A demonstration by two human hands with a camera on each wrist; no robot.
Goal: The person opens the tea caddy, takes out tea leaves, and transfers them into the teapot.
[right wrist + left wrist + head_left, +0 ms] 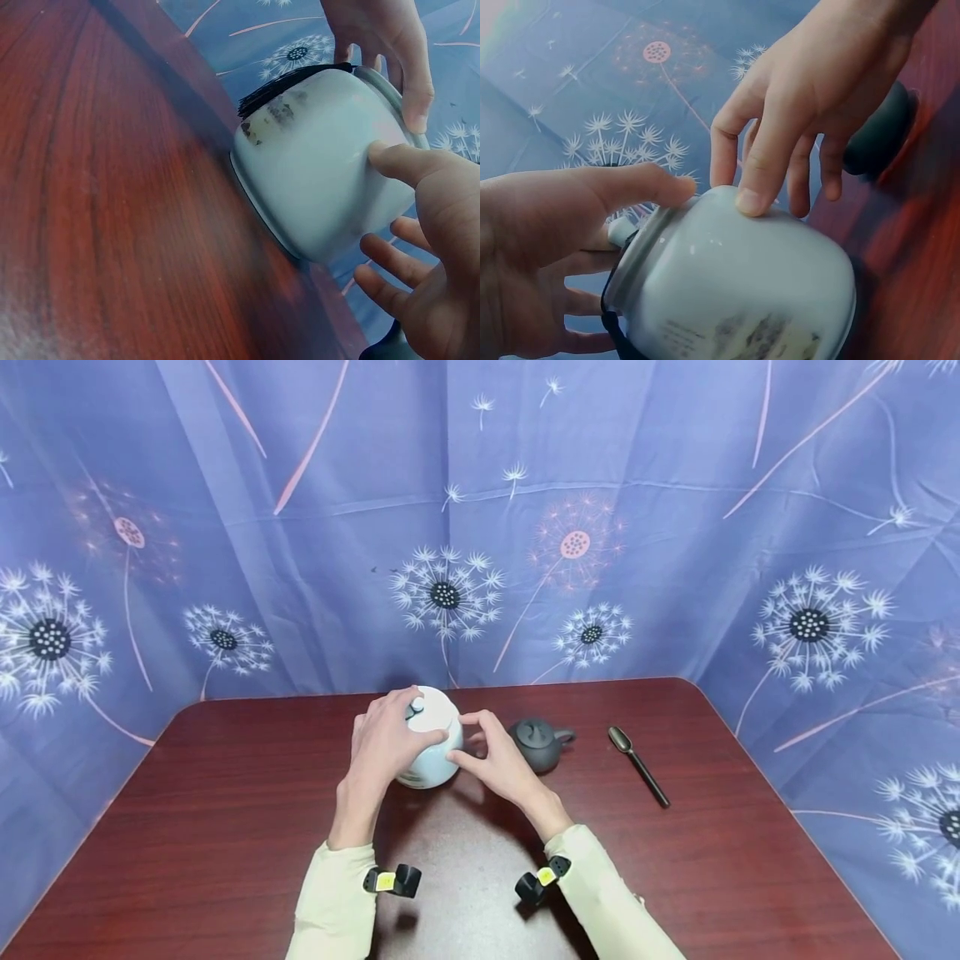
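A white lidded ceramic jar (431, 768) stands near the back of the table, left of centre. My left hand (384, 742) reaches over its top and grips the round knobbed lid (437, 713), thumb at the near rim and fingers round the far side. On the jar's right, my right hand (504, 764) holds the body between thumb and fingers. A dark printed picture (761, 334) marks the jar's wall in the left wrist view. The right wrist view shows a black tassel (281, 90) hanging along the jar's side. Whether the lid is seated or lifted, I cannot tell.
Just right of my right hand sits a dark teapot (536, 745) with a side handle. Farther right lies a spoon (637, 766) with a black handle. Patterned blue cloth (480, 527) hangs behind the reddish wooden table (225, 827).
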